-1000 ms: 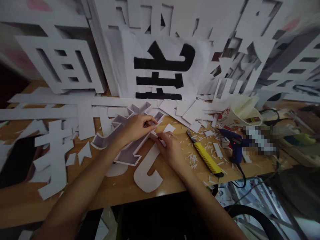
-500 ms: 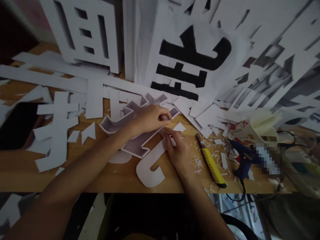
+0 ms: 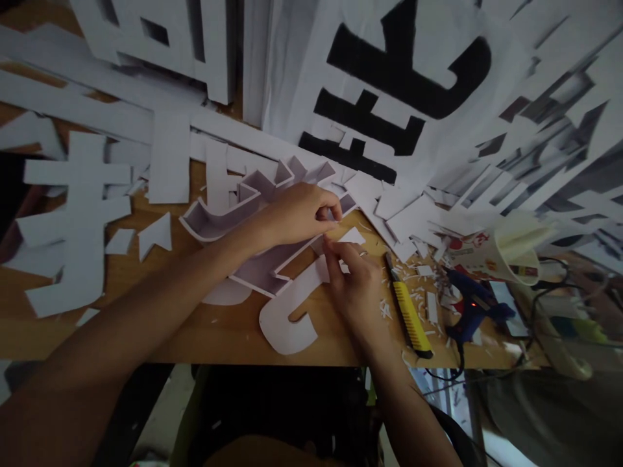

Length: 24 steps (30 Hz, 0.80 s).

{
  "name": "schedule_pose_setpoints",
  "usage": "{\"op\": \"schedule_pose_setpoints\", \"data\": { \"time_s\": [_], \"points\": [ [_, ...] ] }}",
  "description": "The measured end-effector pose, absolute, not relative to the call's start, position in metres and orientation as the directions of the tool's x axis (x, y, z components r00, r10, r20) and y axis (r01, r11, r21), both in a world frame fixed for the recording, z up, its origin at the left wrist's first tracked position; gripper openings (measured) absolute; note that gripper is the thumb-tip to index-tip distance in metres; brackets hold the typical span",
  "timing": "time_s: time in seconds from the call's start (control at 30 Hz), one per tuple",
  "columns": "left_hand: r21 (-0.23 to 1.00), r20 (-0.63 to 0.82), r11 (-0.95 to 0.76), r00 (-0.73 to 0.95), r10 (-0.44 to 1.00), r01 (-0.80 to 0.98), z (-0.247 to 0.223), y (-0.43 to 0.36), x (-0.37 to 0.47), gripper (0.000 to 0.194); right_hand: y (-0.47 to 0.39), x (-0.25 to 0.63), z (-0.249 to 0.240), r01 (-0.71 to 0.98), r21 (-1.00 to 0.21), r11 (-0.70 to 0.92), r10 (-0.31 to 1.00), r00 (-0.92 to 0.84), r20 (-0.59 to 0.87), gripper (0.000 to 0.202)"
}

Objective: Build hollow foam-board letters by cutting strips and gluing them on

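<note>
A hollow white foam-board letter (image 3: 263, 272), its thin walls standing up, lies on the wooden table. My left hand (image 3: 306, 211) reaches across it, fingers curled down and closed at the wall of its right part. My right hand (image 3: 355, 279) is just below, with thumb and forefinger pinched at the near wall's edge. The two sets of fingertips are close together and hide the bit of wall between them. Under and beside my right hand lies a flat white hook-shaped cutout (image 3: 289, 327). A yellow utility knife (image 3: 409, 314) rests to the right of it.
Right of the knife, a blue glue gun (image 3: 470, 305) with a red light stands near a paper cup (image 3: 496, 250). White scraps (image 3: 402, 220) litter the table. A flat cutout (image 3: 82, 214) lies at left. Behind stand a thick white letter (image 3: 209, 71) and a sheet with black shapes (image 3: 374, 120).
The view has shifted, so the things at the back sit higher in the picture. Both hands stay at the hollow letter, with their fingertips only slightly moved.
</note>
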<state>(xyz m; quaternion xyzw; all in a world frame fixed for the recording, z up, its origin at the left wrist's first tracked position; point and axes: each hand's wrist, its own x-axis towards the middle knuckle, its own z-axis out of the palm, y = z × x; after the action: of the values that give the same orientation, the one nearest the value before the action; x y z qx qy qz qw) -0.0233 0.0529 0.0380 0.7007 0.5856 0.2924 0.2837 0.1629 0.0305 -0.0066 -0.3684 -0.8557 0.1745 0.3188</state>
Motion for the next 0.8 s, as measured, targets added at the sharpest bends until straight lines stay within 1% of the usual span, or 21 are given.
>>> {"op": "schedule_pose_setpoints", "data": {
  "time_s": [0.13, 0.23, 0.63, 0.8],
  "points": [
    [0.742, 0.083, -0.151, 0.134, 0.987, 0.654, 0.04, 0.051, -0.023, 0.02, 0.031, 0.163, -0.007, 0.522, -0.545, 0.655, 0.753, -0.512, 0.414, 0.017],
    [0.741, 0.061, -0.128, 0.124, 0.99, 0.659, 0.043, 0.049, -0.022, 0.019, 0.031, 0.162, -0.005, 0.517, -0.547, 0.659, 0.75, -0.509, 0.422, 0.018],
    [0.747, 0.105, -0.185, 0.161, 0.981, 0.639, 0.038, 0.051, -0.024, 0.017, 0.035, 0.163, -0.001, 0.509, -0.499, 0.702, 0.709, -0.568, 0.418, 0.02],
    [0.749, 0.087, -0.169, 0.158, 0.984, 0.641, 0.04, 0.049, -0.024, 0.018, 0.033, 0.16, 0.005, 0.519, -0.466, 0.717, 0.696, -0.58, 0.423, 0.02]
  ]
}}
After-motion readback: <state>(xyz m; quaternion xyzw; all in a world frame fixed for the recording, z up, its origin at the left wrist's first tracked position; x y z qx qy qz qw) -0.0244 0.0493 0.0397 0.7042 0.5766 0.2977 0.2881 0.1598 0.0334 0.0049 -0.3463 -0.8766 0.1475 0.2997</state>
